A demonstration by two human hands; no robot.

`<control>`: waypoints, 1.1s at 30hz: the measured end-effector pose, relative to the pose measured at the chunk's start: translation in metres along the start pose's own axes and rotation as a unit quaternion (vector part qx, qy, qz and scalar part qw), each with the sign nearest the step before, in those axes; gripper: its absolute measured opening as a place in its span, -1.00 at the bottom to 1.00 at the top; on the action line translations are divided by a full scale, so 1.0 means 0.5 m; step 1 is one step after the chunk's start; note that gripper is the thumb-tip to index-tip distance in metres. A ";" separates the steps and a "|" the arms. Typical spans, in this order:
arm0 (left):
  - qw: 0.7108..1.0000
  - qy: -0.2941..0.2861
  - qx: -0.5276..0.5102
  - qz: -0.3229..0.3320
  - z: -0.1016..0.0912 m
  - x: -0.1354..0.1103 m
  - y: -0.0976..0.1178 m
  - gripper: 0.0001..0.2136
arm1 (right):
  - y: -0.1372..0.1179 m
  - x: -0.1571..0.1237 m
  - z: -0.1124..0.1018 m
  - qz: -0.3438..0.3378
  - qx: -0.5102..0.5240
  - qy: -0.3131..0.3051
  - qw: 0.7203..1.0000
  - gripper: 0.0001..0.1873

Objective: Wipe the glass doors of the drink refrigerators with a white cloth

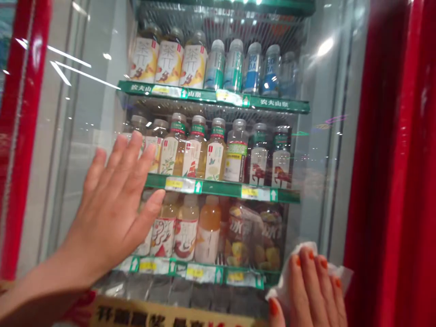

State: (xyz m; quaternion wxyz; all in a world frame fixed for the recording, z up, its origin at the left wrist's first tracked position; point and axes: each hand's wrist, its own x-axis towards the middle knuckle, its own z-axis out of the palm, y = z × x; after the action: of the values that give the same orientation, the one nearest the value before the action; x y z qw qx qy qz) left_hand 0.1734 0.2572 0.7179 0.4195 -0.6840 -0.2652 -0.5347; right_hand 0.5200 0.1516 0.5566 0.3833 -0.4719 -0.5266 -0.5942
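My left hand [116, 204] lies flat against the glass door [78, 150] of a drinks fridge, fingers stretched out and holding nothing. My right hand [308, 290] presses a white cloth [296, 261] flat on the lower right of the same glass, fingers straight with orange nails. Behind the glass, green shelves [221, 188] carry rows of bottled teas, juices and water.
The fridge has a red frame on the left [20, 136] and right [391, 172]. A sign with dark characters [163, 315] runs along the bottom of the door. Reflections streak the glass at upper left.
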 end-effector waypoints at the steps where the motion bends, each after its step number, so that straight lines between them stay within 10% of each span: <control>1: 1.000 0.000 -0.003 -0.002 0.000 -0.022 0.015 -0.27 | -0.011 0.003 -0.011 0.013 0.014 -0.014 1.000 -0.14; 7: 0.999 -0.033 -0.032 -0.014 0.001 -0.155 0.080 -0.16 | -0.063 -0.008 -0.031 0.047 0.039 -0.029 0.998 -0.14; 14: 0.996 -0.049 -0.072 -0.018 0.010 -0.289 0.107 -0.08 | -0.112 -0.148 -0.027 0.006 0.035 -0.071 0.997 -0.04; 21: 0.991 -0.048 -0.115 -0.038 0.024 -0.301 0.115 -0.07 | -0.166 -0.244 -0.043 -0.001 0.046 -0.120 0.992 -0.04; 33: 0.994 -0.017 -0.106 -0.033 0.030 -0.305 0.118 -0.11 | -0.167 -0.253 -0.047 0.016 0.072 -0.135 0.988 -0.01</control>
State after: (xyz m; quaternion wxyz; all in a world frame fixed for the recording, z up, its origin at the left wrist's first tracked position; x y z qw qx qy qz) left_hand 0.1849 0.2533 0.5541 0.3225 -0.7244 -0.2364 -0.5616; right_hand 0.4694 0.1356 0.4125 0.3509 -0.5272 -0.6072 -0.4799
